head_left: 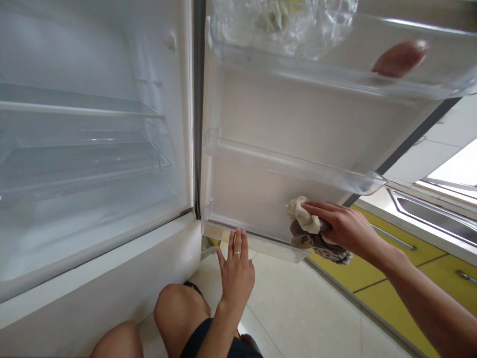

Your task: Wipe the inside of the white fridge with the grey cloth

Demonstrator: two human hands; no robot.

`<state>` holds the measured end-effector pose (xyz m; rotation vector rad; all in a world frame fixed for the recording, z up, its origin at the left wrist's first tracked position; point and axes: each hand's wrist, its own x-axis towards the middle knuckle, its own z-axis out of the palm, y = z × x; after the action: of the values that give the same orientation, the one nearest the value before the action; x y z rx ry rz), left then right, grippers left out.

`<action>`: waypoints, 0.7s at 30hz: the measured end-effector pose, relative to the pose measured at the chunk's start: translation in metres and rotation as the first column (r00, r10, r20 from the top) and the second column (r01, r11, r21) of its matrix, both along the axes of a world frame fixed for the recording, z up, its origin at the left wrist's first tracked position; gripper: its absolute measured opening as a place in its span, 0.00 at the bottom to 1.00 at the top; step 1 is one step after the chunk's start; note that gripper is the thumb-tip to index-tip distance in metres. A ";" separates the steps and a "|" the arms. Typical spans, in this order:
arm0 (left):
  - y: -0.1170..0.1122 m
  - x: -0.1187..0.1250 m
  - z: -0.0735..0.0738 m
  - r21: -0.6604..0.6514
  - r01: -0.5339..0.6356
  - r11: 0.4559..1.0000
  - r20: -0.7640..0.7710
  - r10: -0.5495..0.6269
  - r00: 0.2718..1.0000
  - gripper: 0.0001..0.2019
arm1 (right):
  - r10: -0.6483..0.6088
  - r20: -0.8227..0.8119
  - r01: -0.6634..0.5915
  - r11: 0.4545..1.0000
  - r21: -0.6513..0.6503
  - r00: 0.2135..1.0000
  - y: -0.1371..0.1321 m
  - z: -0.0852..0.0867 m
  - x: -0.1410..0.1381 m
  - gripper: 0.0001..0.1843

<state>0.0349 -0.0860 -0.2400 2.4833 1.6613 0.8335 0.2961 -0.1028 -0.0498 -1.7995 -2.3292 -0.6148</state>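
My right hand (348, 228) grips a bunched cloth (307, 226), cream and grey-brown with a patterned part hanging down. The cloth is at the right end of the lowest clear door bin (261, 243), in front of the inner face of the open fridge door (257, 194). With fingers stretched out, my left hand (236, 263) rests its fingertips at the front rim of that same bin; a ring is on one finger. Just above runs the middle door bin (279, 161), with nothing seen in it.
An upper door bin (298, 69) holds a clear plastic bag (305, 30) and a reddish oblong item (400, 58). Glass shelves (74, 102) span the fridge interior at left. Yellow cabinets (395, 268) and a steel sink (436, 214) stand at right. My bent knees (181, 311) are below.
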 end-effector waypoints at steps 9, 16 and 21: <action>0.000 0.003 0.006 -0.049 0.023 0.999 0.027 -0.022 0.999 0.44 | 0.276 -0.359 -0.168 0.938 0.304 0.892 -0.081 -0.003 -0.018 0.30; 0.001 0.008 0.021 -0.174 0.030 0.984 0.019 -0.027 0.999 0.44 | 0.428 -0.499 -0.327 0.903 0.280 0.754 -0.076 -0.024 -0.070 0.25; 0.009 -0.011 0.030 -0.226 0.225 0.948 0.163 -0.191 0.968 0.42 | 0.486 -0.554 -0.433 0.870 0.235 0.676 -0.072 -0.035 -0.098 0.25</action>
<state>0.0242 -0.0770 -0.2096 2.3229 1.3369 0.7127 0.1981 -0.1752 -0.0848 -1.0541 -2.1111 -0.0372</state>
